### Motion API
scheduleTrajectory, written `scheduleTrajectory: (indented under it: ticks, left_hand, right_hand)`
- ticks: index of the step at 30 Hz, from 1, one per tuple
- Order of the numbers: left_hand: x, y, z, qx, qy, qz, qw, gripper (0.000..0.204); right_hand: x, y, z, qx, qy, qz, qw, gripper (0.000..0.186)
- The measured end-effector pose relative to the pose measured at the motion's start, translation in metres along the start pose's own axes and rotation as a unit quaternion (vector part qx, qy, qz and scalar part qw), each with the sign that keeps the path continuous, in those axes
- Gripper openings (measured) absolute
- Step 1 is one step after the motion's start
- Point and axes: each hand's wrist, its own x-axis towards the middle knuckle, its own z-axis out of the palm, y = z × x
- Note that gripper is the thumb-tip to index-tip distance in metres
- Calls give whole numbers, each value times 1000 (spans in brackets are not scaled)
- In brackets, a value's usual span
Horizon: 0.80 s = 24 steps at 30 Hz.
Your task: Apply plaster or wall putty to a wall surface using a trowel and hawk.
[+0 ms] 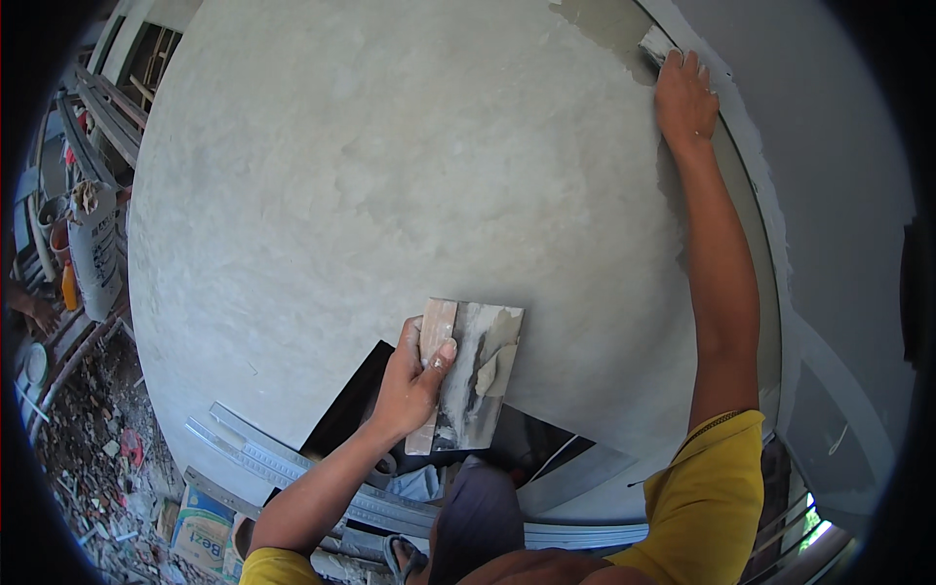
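Observation:
My left hand (409, 380) grips a rectangular putty board (478, 385) by the wooden strip on its left side, thumb on top. Grey-white putty (495, 370) is smeared on the board, with a thicker lump toward its right edge. Far up at the right, my right hand (687, 97) is closed round a putty knife (657, 45), its handle mostly hidden by the fingers. The knife's pale, putty-coated end lies against the wall (370, 166), close to the corner. Darker, damp-looking putty (600, 24) shows beside it and down along that edge.
A grey adjoining surface (809, 146) meets the wall at right. Below are a dark opening (536, 444) and metal strips (253, 448). At left stand a white sack (95, 253) and stacked boards; rubble (107, 439) covers the ground. Another person's hand (39, 314) shows at far left.

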Motion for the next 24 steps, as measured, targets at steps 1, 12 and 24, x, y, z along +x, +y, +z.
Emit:
scheduleTrajectory:
  ticks: [1, 12, 24]
  left_hand:
    - [0, -3, 0, 5, 0, 5, 1000, 39]
    - [2, -11, -2, -53, 13, -9, 998, 41]
    - [3, -6, -3, -21, -13, 7, 1000, 43]
  right_hand:
    - [2, 0, 1, 9, -12, 2, 1000, 18]
    - [-77, -43, -29, 86, 50, -114, 988, 28]
    - [24, -23, 1, 75, -14, -8, 997, 22]
